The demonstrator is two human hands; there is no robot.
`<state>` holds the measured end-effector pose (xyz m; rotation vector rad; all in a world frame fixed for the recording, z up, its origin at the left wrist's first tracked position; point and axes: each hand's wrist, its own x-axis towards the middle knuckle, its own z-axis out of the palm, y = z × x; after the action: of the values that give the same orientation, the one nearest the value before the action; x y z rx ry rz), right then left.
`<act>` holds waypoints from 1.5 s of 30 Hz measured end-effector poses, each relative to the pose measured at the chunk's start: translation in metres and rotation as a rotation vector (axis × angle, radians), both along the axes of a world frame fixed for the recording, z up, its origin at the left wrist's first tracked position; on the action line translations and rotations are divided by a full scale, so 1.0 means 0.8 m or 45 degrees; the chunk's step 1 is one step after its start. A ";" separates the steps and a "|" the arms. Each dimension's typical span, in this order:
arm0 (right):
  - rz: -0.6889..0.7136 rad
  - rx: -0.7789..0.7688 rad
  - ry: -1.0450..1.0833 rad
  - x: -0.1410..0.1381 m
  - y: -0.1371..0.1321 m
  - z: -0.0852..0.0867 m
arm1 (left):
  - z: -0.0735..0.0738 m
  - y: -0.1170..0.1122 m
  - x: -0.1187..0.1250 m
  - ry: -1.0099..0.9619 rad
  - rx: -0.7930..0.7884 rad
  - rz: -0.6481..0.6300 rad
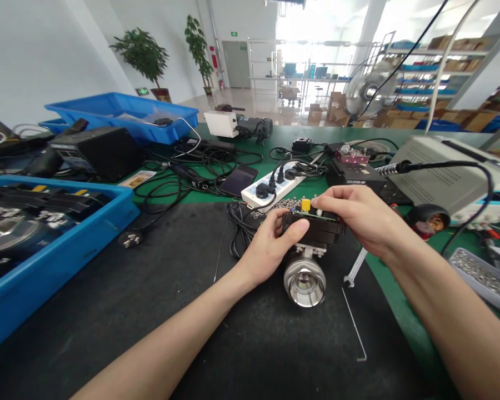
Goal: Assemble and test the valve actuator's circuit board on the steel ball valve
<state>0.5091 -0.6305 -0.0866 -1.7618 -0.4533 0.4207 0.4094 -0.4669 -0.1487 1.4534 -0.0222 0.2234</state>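
A motorized ball valve stands on the black mat, its steel valve body point(305, 282) facing me and its black actuator housing point(320, 230) on top. The housing has no lid, and a circuit board with a yellow component point(305, 205) shows inside. My left hand point(270, 244) grips the housing's left side, thumb across the front. Over the board's right part, my right hand point(360, 214) has thumb and index finger pinched beside a small white piece; what they hold, if anything, is too small to tell. An open-end wrench point(355, 268) and a hex key point(354, 325) lie to the right.
At left, a blue bin point(87, 236) holds several valve units. Behind the valve are a white power strip point(275, 186), loose cables and scattered small metal parts. A grey box of small hardware point(481, 275) and a bench instrument point(450, 166) stand at right; a black cable arches there.
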 end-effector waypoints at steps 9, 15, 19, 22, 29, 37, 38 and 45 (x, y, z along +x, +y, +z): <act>0.000 0.007 0.012 0.000 0.001 -0.002 | -0.004 0.001 0.001 -0.007 -0.007 -0.007; 0.013 0.015 0.016 0.002 0.001 -0.003 | -0.002 0.001 0.001 0.000 -0.010 0.003; 0.017 0.022 0.028 0.002 0.002 -0.004 | -0.002 0.001 0.000 -0.002 -0.021 -0.004; 0.018 0.017 0.028 0.001 0.001 -0.004 | -0.003 0.001 0.000 -0.005 -0.030 -0.013; 0.010 0.015 0.041 0.001 0.002 -0.003 | -0.004 0.002 0.001 0.003 -0.039 -0.001; 0.007 0.016 0.008 0.001 0.003 -0.006 | -0.001 0.000 0.001 0.017 -0.047 0.008; 0.009 0.012 0.001 0.000 0.002 -0.006 | -0.001 0.000 0.001 0.020 -0.046 0.007; 0.050 -0.003 -0.006 0.000 -0.003 -0.002 | 0.001 0.002 -0.002 0.021 -0.033 -0.022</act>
<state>0.5091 -0.6330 -0.0878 -1.7590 -0.4912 0.4450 0.4082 -0.4649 -0.1477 1.4285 -0.0184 0.1969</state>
